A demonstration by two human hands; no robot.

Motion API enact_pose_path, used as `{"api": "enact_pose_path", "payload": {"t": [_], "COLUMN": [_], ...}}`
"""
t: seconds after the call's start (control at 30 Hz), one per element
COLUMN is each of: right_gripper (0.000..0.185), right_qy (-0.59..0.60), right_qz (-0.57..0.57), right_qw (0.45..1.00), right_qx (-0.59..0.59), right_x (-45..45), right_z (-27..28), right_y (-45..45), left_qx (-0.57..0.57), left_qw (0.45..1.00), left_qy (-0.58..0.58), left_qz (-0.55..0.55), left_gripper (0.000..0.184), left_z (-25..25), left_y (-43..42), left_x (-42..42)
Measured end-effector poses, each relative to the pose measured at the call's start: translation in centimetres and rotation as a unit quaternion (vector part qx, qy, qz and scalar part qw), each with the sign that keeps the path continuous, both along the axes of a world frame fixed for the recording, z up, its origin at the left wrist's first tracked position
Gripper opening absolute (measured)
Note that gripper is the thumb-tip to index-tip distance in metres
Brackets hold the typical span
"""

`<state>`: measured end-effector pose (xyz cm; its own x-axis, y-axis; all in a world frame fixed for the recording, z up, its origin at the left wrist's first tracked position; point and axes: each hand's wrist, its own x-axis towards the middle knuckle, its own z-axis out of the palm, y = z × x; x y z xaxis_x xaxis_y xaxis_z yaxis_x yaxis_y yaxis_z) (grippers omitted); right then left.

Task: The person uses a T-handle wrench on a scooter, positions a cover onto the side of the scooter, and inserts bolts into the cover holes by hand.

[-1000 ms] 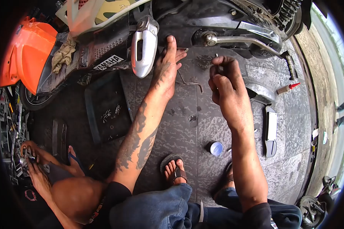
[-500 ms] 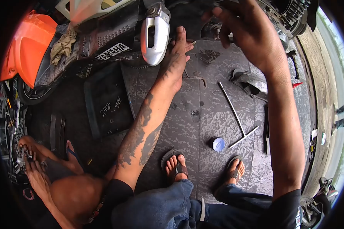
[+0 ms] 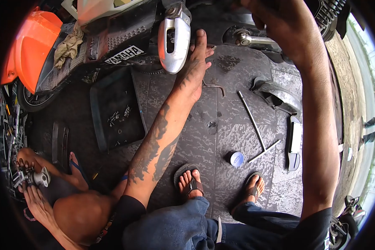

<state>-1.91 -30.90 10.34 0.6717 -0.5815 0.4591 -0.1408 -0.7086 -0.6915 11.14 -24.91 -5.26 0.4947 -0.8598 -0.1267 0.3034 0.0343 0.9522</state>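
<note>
My left hand [image 3: 195, 62] reaches to the side of the scooter, beside a silver fold-out footrest [image 3: 175, 46]. Its thumb is stretched up and its fingertips stand apart, with nothing visible in them. My right hand [image 3: 285, 29] is at the top edge, where its fingers are bent and partly cut off from view. Close to its left lies a metal lever with a round end [image 3: 245, 40], against the dark engine side. Whether the right hand touches the lever or holds anything is hidden. The scooter's dark side panel [image 3: 125, 35] carries a YAMAHA label.
On the floor are a T-handle wrench [image 3: 252, 121], a small round tin [image 3: 237, 158], a dark curved cover [image 3: 277, 95], a grey-white part [image 3: 295, 141] and a black tray [image 3: 98, 121] of screws. At lower left, another person's hand [image 3: 35, 200] is at a metal part [image 3: 39, 178].
My right hand has moved up and slightly right, uncovering the metal lever. My left hand is nearly still. The other person's metal part has turned.
</note>
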Motion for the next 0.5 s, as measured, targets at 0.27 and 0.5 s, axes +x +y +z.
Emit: {"api": "enact_pose_path", "payload": {"t": [0.27,0.5], "right_gripper": [0.011,0.01], "right_qy": [-0.058,-0.165], "right_qz": [-0.093,-0.137], "right_qw": [0.984,0.977], "right_qx": [-0.144,-0.011], "right_x": [1.3,2.8], "right_z": [-1.4,-3.5], "right_y": [1.4,2.0], "left_qx": [-0.03,-0.051], "left_qw": [0.999,0.998], "left_qy": [0.02,0.027], "left_qz": [0.001,-0.011], "left_gripper": [0.084,0.095], "left_z": [0.0,0.4], "left_y": [0.0,0.4], "left_x": [-0.3,-0.5]}}
